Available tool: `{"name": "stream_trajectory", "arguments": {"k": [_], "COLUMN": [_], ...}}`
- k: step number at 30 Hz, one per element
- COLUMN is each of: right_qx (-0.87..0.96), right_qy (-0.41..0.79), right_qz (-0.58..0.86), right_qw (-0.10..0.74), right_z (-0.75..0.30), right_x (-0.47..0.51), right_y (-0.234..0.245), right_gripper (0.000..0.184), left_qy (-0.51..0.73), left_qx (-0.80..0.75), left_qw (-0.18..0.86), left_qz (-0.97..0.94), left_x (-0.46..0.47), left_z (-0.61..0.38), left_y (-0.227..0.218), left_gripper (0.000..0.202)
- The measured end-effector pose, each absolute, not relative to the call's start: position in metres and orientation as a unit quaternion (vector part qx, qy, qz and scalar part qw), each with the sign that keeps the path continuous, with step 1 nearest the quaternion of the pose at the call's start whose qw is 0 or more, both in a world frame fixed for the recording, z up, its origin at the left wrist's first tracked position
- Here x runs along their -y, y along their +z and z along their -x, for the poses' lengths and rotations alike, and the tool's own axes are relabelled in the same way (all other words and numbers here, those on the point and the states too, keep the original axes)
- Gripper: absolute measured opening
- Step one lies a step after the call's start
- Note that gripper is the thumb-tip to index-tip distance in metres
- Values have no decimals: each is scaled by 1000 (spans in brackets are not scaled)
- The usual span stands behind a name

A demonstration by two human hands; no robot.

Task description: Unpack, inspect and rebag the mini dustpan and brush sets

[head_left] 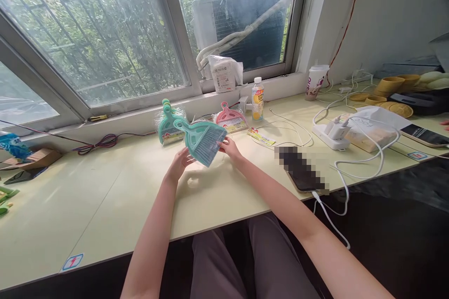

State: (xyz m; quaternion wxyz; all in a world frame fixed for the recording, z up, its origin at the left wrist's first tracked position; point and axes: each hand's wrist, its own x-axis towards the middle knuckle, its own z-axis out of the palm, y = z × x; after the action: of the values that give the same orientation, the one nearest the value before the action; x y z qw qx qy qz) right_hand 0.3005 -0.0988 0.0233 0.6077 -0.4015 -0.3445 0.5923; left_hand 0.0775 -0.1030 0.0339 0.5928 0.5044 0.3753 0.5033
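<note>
Several items sit at the far left of the pale desk (133,205): a blue packet (14,145) on a cardboard box (38,159), and green pieces (6,198) at the picture's edge. A bundle of red and black cable (103,142) lies further along, near the wall. Next, a wrapped teal dustpan set (166,124) leans near the window ledge, a yellower-green handle showing behind it.

The person's left hand (178,164) has its grip closed on the lower left edge of a second teal set, the held dustpan and brush (205,145). This set is over the desk between both hands, tilted, its handle toward the upper left and its gray bristles toward the lower right. The right hand (229,148) grips it at the right, fingers by the bristle end.

Behind them, a pink dustpan set (231,119) rests by the wall, below a white packet (222,77) on the ledge. A bottle with a yellow label (258,100) stands to its right, and a yellow card (261,137) lies in front. Further right are a phone (303,170), partly pixelated, with a white cable attached, a printed cup (316,85), a white power strip (331,136), and yellow containers (391,85). Part of another person's hand (445,124) shows at the right edge.
</note>
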Motion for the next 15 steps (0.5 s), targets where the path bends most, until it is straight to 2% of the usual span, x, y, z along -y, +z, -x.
{"name": "stream_trajectory", "arguments": {"k": [5, 9, 15], "right_qx": [342, 373, 383], "right_qy": [585, 583, 597], "right_qz": [412, 396, 375], "right_qw": [609, 603, 597], "right_z": [-316, -317, -323], "right_x": [95, 97, 100], "right_y": [25, 29, 37], "right_gripper": [26, 33, 28], "left_qy": [430, 476, 581], "left_qx": [-454, -509, -542], "left_qw": [570, 510, 455], "left_qz": [-533, -504, -403], "left_x": [103, 101, 93], "left_z": [-73, -69, -54], "left_y": [32, 29, 31], "left_gripper": [54, 37, 15]}}
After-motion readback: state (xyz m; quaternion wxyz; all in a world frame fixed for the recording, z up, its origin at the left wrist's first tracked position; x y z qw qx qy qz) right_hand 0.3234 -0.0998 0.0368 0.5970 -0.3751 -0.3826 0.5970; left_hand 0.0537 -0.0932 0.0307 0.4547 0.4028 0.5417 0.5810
